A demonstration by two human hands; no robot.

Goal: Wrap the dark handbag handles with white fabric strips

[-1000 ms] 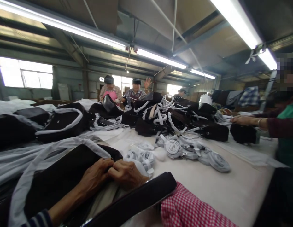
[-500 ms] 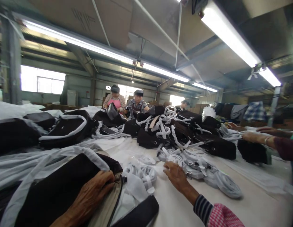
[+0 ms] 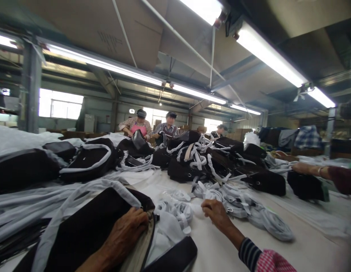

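My left hand (image 3: 126,236) rests on a black bag (image 3: 87,226) with a white-wrapped handle, fingers curled over its open top edge near the zipper. My right hand (image 3: 216,213) reaches out over the pale table (image 3: 277,253), fingers bent, touching the near edge of a heap of coiled white-wrapped straps (image 3: 243,207). Whether it grips a strap cannot be told. A smaller bundle of wrapped straps (image 3: 178,209) lies between my hands.
A big pile of black bags (image 3: 209,158) with white-wrapped handles fills the table's middle; more bags (image 3: 87,158) lie at left. A co-worker's hand (image 3: 302,168) rests on a bag (image 3: 304,185) at right. Two people (image 3: 154,126) work at the far end.
My right hand left the bag beside my left hand and reached forward and right to the strap heap. The camera tilted up. A far person's raised hand came down.
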